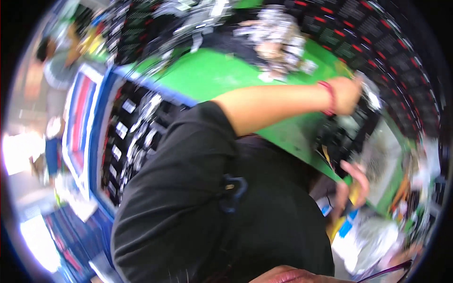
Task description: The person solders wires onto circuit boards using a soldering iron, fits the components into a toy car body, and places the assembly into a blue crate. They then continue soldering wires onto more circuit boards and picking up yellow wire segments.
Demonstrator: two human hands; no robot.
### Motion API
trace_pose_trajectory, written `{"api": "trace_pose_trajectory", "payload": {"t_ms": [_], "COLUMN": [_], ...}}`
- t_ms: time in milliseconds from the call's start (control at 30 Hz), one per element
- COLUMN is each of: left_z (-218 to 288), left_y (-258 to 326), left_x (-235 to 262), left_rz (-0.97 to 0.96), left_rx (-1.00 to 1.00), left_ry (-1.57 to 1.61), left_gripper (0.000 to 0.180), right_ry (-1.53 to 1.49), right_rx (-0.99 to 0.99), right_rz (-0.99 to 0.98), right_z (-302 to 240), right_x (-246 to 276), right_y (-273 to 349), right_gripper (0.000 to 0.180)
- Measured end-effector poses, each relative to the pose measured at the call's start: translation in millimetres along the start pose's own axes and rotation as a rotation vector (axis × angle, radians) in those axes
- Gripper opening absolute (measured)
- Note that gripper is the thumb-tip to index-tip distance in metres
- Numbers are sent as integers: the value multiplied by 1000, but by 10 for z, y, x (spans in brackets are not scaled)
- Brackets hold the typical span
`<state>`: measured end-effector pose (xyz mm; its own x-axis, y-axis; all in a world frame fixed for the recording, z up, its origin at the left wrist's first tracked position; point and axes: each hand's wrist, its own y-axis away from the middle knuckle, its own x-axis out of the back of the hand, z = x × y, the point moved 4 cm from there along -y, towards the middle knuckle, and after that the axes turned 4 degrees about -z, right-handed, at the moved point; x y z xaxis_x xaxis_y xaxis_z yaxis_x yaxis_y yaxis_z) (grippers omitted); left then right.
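My left arm, in a black sleeve with a red bracelet at the wrist, reaches across a green tabletop (207, 78). My left hand (347, 94) is closed, its fingers blurred and turned away. A shiny silvery piece (371, 96) shows right beside its knuckles; what the fingers grip is hidden. Below it is a black object (337, 137), too smeared to name. My right hand (355, 184) is lower down at the right, near the table's edge, fingers stretched and apart, with nothing visible in them.
A pile of small silvery-white pieces (281, 40) lies on the far tabletop. Black items with white labels fill a blue-framed bin (106, 141) at the left. Black-and-red boxes (347, 26) line the back. A clear plastic bag (368, 240) sits lower right. Another person (59, 70) is far left.
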<state>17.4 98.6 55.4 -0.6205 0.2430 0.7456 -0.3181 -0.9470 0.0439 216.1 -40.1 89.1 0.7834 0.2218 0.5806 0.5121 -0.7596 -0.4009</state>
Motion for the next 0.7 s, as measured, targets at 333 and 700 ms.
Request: {"api": "trace_pose_trajectory", "payload": {"t_ms": [333, 700], "left_z": [-473, -1447], "left_y": [2905, 6371], "left_x": [2159, 658], "left_rz": [743, 469], "left_rx": [333, 1604], "left_ry": [340, -306], "left_gripper": [40, 34], "right_ry": [-266, -425], "right_rx": [-15, -24], "right_rz": [394, 215], "right_z": [681, 775], "right_x": [-149, -741], "right_y": [-94, -280], "right_gripper": [55, 50]}}
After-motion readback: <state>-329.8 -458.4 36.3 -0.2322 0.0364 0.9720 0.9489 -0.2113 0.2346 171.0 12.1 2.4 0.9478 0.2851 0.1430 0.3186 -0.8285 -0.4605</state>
